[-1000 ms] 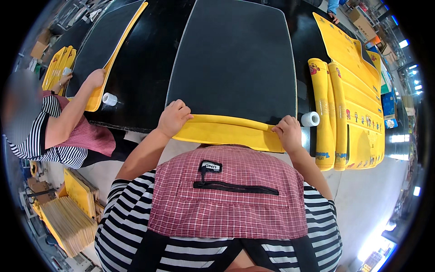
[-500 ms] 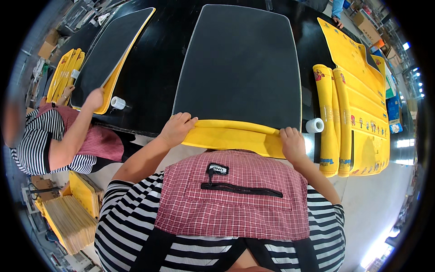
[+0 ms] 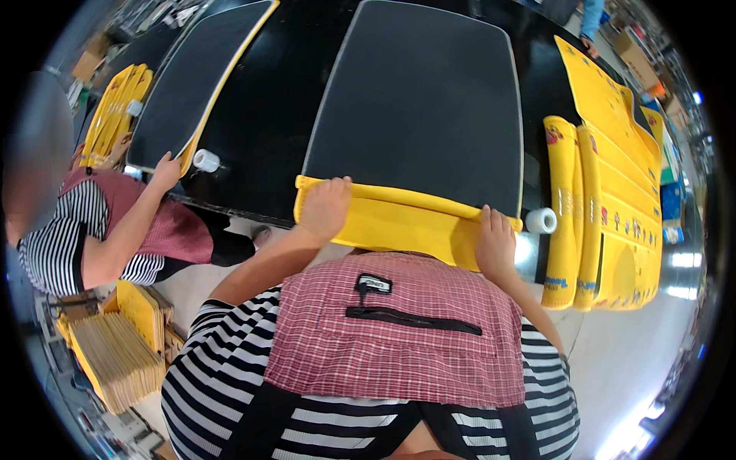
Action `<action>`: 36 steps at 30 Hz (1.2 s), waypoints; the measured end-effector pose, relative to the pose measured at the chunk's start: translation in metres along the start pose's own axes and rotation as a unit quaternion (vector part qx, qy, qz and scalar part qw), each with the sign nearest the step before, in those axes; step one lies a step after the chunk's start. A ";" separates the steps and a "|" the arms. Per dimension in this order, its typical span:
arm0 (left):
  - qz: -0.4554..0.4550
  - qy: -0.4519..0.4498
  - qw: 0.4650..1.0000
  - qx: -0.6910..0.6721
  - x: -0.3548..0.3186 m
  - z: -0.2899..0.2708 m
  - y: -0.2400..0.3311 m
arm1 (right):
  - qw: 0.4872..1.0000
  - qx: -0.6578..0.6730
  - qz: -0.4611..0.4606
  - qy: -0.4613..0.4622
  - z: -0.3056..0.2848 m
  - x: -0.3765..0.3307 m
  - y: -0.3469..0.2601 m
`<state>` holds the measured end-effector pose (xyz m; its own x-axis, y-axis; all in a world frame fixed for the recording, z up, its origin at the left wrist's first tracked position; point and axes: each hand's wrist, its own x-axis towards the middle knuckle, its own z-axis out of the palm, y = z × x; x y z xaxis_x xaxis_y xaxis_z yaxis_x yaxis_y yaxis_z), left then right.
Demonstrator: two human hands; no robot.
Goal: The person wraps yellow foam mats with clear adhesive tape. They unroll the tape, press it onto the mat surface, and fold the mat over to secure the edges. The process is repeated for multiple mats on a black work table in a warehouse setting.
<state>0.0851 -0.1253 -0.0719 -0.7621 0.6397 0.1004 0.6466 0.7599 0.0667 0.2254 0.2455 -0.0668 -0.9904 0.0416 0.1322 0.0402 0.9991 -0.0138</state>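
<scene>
Head-worn fisheye, close above apron [image 3: 399, 356], facing down across table [image 3: 268, 130]

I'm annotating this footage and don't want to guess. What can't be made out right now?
All in the head view:
Palms of the left hand and right hand: hidden by the hands' own backs.
Underside of the dark mat: hidden by the mat itself.
Co-worker's head, left: blurred.
Most of the blue-sleeved person, upper right: cut off by the picture's upper edge.
</scene>
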 end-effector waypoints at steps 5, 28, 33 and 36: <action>-0.071 0.003 0.997 0.004 -0.014 0.007 0.036 | 0.992 0.031 0.075 -0.095 -0.019 -0.007 -0.030; -0.063 -0.018 0.996 -0.062 0.206 -0.005 -0.028 | 0.998 0.044 0.041 0.015 0.010 0.117 -0.007; -0.020 0.134 0.981 -0.138 0.187 0.005 -0.012 | 0.988 0.041 0.132 -0.066 -0.002 0.136 -0.028; -0.026 0.122 0.987 -0.097 0.152 0.022 -0.013 | 0.986 0.041 0.153 -0.053 0.001 0.157 -0.026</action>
<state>-0.0400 -0.0352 -0.0797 -0.7785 0.5361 0.3264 0.6197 0.7390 0.2643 0.0692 0.2264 -0.0464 -0.9421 0.3352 0.0046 0.3324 0.9359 -0.1169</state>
